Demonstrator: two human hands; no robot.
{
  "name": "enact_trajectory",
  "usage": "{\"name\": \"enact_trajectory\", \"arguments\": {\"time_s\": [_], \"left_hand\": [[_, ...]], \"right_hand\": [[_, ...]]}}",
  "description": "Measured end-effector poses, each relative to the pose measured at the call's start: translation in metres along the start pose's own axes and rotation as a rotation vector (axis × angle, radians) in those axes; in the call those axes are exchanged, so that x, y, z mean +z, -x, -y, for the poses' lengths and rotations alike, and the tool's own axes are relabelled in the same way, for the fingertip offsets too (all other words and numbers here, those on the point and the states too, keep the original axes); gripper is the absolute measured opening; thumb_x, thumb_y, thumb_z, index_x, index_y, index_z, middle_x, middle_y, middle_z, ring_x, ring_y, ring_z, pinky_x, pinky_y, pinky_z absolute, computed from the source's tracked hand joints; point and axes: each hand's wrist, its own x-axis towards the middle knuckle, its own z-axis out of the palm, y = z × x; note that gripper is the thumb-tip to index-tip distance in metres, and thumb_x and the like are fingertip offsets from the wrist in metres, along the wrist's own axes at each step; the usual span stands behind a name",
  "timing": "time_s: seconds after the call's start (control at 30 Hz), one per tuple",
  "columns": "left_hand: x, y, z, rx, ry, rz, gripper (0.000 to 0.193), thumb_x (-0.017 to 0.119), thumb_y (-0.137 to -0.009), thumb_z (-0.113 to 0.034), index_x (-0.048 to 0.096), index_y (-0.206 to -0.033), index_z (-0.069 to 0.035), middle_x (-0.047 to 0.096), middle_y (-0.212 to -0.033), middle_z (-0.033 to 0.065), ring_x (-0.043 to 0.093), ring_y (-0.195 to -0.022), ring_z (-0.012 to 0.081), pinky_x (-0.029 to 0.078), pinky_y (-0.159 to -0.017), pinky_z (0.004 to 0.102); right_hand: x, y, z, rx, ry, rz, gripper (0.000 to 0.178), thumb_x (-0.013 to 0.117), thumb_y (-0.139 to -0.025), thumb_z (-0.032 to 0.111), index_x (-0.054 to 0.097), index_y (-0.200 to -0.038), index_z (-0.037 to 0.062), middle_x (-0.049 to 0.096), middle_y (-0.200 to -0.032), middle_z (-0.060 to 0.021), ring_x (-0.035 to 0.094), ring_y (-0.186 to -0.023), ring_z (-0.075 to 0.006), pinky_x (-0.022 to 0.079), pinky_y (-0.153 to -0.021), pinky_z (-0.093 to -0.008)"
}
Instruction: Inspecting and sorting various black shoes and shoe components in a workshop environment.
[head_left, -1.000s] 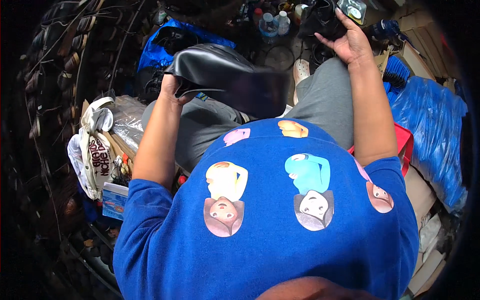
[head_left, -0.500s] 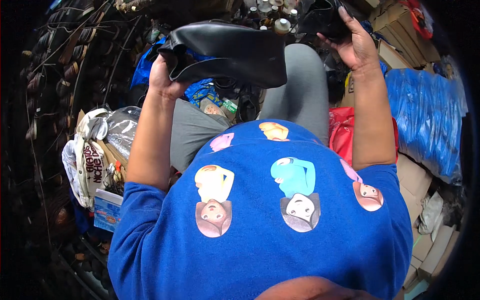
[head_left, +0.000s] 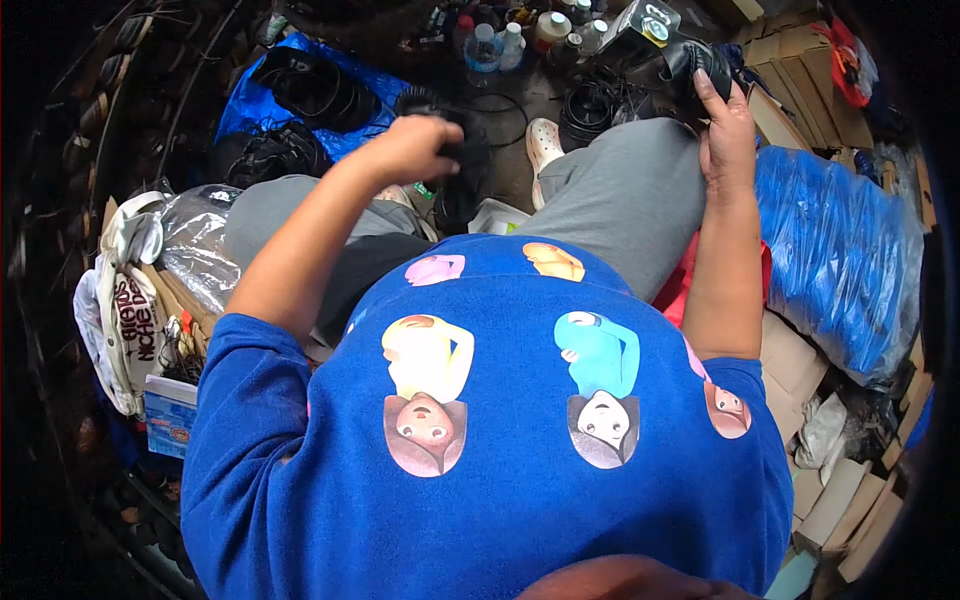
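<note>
My right hand (head_left: 728,125), at the upper right, is closed round a shiny, creased black leather piece (head_left: 692,65). Its thumb lies against the near side, and the rest of the fingers are mostly hidden. Near the upper middle, my left hand (head_left: 412,150) has curled fingers beside dark things on the floor. Whatever it may grip blends into the black there and cannot be made out. A ridged black object (head_left: 420,102) shows just beyond this hand. Several black looped pieces (head_left: 315,88) lie on a blue plastic sheet (head_left: 240,105) to its left.
Several bottles (head_left: 485,48) stand at the far middle near a silvery box (head_left: 640,32). A light clog (head_left: 545,150) is beside my grey-clad leg (head_left: 630,180). Blue plastic-wrapped goods (head_left: 835,255) and cardboard (head_left: 800,75) line the right; a white cloth bag (head_left: 125,310) sits left.
The large black leather piece has gone from its raised place in my left hand, which has moved right and turned palm down. My right hand still holds its piece, slightly lower.
</note>
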Motion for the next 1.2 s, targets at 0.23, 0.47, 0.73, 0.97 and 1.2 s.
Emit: {"name": "enact_trajectory", "arguments": {"time_s": [0.23, 0.47, 0.73, 0.97, 1.2], "left_hand": [[0.079, -0.013, 0.0, 0.14, -0.276, 0.183, 0.026, 0.068, -0.07, -0.026, 0.062, -0.091, -0.011, 0.06, -0.089, 0.0073, 0.056, -0.095, 0.0235, 0.037, -0.081, 0.0396], [0.105, -0.036, 0.002, 0.346, -0.453, 0.121, 0.013, 0.054, -0.075, -0.017, 0.062, -0.085, -0.014, 0.058, -0.085, 0.0042, 0.055, -0.091, 0.0213, 0.037, -0.083, 0.0397], [0.163, -0.045, 0.039, -0.023, -0.131, 0.623, 0.055, 0.062, -0.074, -0.031, 0.048, -0.126, -0.017, 0.045, -0.13, 0.0121, 0.047, -0.117, 0.0292, 0.036, -0.098, 0.0465], [0.162, -0.066, 0.143, -0.263, -0.223, 0.939, 0.052, 0.065, -0.066, -0.036, 0.061, -0.111, -0.01, 0.062, -0.105, 0.0156, 0.061, -0.096, 0.0273, 0.048, -0.081, 0.0374], [0.225, -0.068, 0.143, -0.293, 0.168, 0.997, 0.073, 0.065, -0.071, -0.033, 0.034, -0.137, -0.022, 0.056, -0.116, 0.0143, 0.056, -0.105, 0.0303, 0.046, -0.085, 0.0382]], "right_hand": [[-0.003, -0.001, -0.017, -0.028, 0.087, -0.121, 0.025, 0.062, -0.084, 0.011, 0.057, -0.107, 0.003, 0.063, -0.1, -0.0046, 0.058, -0.09, -0.0133, 0.044, -0.084, -0.0269], [0.007, -0.008, -0.017, -0.072, 0.095, -0.134, 0.027, 0.066, -0.081, 0.013, 0.058, -0.104, 0.0014, 0.062, -0.099, -0.004, 0.055, -0.089, -0.011, 0.041, -0.083, -0.0242], [0.017, -0.007, -0.012, 0.0, 0.153, -0.13, 0.027, 0.061, -0.084, 0.012, 0.057, -0.109, 0.0014, 0.061, -0.105, -0.0061, 0.058, -0.095, -0.0145, 0.044, -0.087, -0.0277], [0.029, -0.023, -0.015, 0.077, 0.086, -0.071, 0.028, 0.063, -0.083, 0.014, 0.058, -0.107, 0.0009, 0.062, -0.102, -0.0068, 0.057, -0.095, -0.0145, 0.041, -0.088, -0.0275], [0.042, -0.031, -0.017, 0.146, 0.143, -0.02, 0.028, 0.063, -0.083, 0.015, 0.058, -0.108, 0.0023, 0.062, -0.102, -0.0053, 0.056, -0.096, -0.0142, 0.04, -0.09, -0.0293]]}}
